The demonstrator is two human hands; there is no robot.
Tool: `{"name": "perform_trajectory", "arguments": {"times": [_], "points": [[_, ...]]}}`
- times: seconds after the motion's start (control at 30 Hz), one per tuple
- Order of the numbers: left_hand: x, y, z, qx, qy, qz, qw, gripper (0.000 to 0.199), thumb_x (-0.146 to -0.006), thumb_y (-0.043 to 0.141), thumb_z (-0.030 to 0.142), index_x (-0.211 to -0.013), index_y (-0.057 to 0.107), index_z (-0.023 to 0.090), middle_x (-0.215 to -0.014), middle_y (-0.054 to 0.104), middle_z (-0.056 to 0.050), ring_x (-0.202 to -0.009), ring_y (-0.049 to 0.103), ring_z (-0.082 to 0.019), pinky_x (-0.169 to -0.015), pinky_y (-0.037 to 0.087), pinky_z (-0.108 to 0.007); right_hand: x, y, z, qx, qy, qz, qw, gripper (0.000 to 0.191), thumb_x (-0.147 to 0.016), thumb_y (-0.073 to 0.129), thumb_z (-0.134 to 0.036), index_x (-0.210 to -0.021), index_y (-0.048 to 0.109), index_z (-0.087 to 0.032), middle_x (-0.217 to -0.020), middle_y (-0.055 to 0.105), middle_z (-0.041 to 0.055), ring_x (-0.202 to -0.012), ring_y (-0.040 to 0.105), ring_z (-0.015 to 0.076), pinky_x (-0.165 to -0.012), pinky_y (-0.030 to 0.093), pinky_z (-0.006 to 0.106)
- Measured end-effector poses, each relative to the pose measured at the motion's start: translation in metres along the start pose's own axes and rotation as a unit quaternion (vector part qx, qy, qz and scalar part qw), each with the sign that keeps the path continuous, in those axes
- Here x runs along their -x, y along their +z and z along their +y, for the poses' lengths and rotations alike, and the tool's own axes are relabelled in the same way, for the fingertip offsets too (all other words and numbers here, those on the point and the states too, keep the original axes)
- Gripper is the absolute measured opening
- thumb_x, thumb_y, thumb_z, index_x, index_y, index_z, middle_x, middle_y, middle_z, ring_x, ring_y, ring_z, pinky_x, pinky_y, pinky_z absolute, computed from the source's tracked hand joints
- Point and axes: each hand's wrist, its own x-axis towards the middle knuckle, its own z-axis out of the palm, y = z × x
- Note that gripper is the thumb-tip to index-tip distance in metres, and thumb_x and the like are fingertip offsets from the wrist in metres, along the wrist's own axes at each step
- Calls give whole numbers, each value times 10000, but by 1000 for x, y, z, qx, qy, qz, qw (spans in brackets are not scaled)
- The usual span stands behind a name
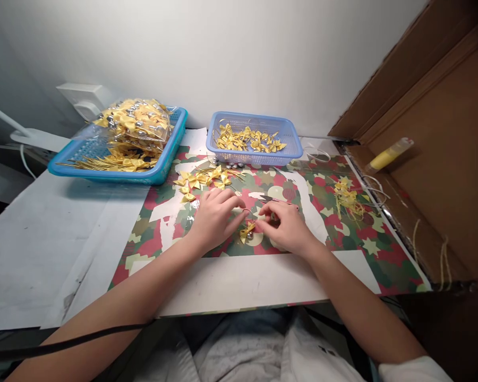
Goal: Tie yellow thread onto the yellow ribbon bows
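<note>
Though small, bow [247, 232] aslant up rightward.

My right palm [289, 228] mostly hides the scissors [269, 199]; the picture's edge cuts off the cardboard [434, 138] beside me.

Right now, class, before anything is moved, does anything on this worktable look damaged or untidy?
Yes. The camouflage-patterned covering looks damaged, with ragged white patches interrupting its print. At the right, yellow strands lie in a messy tangle.
</note>
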Motion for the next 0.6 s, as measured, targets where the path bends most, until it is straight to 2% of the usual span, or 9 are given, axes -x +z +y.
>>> {"name": "perform_trajectory", "arguments": {"times": [0.13, 0.2, 0.3, 0.37, 0.43, 0.5, 0.53, 0.6], "points": [[-1, -2, -2, 18, -72, 33, 997, 167, -874, 505, 306, -802, 587, 180, -760, 612, -35, -734, 523, -181, -681, 350, -302, 5, 6, -2, 32, -77, -54, 995, 142, -763, 667, -257, -877, 594, -215, -794, 625, -4, -794, 531, 175, -823, 336, 351], [-3, -4, -3, 37, -111, 18, 993, 185, -851, 510, 292, -711, 553, 179, -660, 580, -11, -638, 498, -155, -625, 340, -282, 6, 8, -2, 56, -92, -69, 992, 97, -790, 653, -236, -867, 600, -213, -824, 635, 4, -837, 535, 182, -850, 315, 366], [-3, -9, -2, 64, -166, -13, 984, 321, -828, 517, 303, -538, 449, 182, -501, 486, 24, -492, 408, -112, -538, 293, -263, 6, 10, 0, 71, -103, -67, 990, 55, -847, 612, -237, -805, 601, -203, -819, 644, 5, -837, 542, 175, -833, 307, 356], [-3, -13, 0, 88, -189, -10, 978, 409, -828, 501, 311, -463, 367, 183, -416, 382, 40, -430, 335, -92, -494, 261, -258, 5, 11, 1, 65, -108, -17, 992, 113, -852, 605, -234, -746, 589, -196, -765, 632, -6, -776, 539, 156, -797, 316, 334], [-2, -14, 5, 130, -185, 4, 974, 443, -832, 485, 312, -436, 333, 183, -383, 322, 47, -405, 298, -82, -465, 248, -253, 3, 11, 1, 56, -94, 82, 991, 167, -825, 613, -218, -673, 552, -188, -679, 592, -16, -697, 520, 141, -743, 329, 310], [0, -13, 12, 187, -170, 14, 968, 397, -824, 511, 319, -465, 412, 179, -409, 392, 41, -414, 346, -80, -458, 280, -239, 3, 12, 1, 48, -71, 176, 981, 209, -790, 616, -203, -613, 505, -188, -616, 550, -22, -643, 505, 135, -686, 333, 294], [1, -12, 17, 221, -167, 15, 961, 341, -808, 548, 329, -512, 478, 176, -445, 451, 36, -430, 391, -83, -462, 311, -230, 3, 13, 0, 46, -63, 204, 976, 215, -777, 615, -199, -601, 492, -190, -602, 542, -23, -631, 504, 135, -670, 332, 291], [3, -6, 25, 324, -207, -20, 923, 204, -795, 605, 367, -764, 620, 166, -669, 640, -9, -509, 532, -101, -488, 404, -221, 3, 16, -1, 51, -61, 217, 973, 215, -765, 613, -193, -591, 487, -190, -592, 543, -24, -624, 508, 134, -667, 330, 294]]}}
